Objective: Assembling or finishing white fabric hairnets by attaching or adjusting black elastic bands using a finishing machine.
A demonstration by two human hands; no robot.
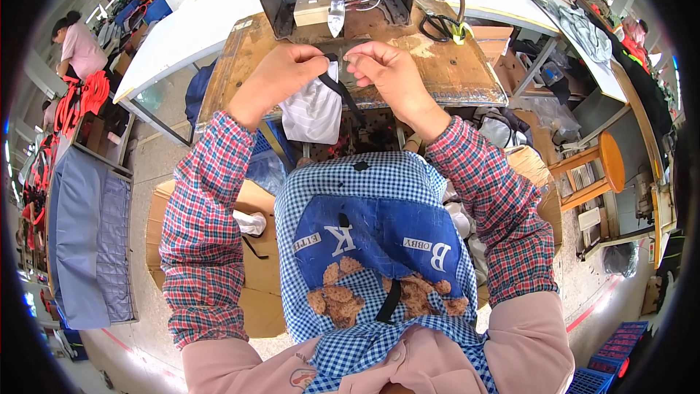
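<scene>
At upper centre, the left hand (283, 74)'s fingers (313, 67) pinch a black strap (337, 87) beside hanging white cloth (312, 111); the right hand (399, 82)'s nearly meet, hold unclear. Beyond, a metal machine (399, 1) blocks the desk (463, 66); a stool (609, 162) stands at right.

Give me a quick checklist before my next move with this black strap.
1. Strap pinched in left hand: ok.
2. White cloth hanging below the left hand: ok.
3. Strap joined to cloth: cannot tell.
4. Right hand gripping something: cannot tell, the fingers hide it.
5. Black cable apart from both hands: ok.
</scene>
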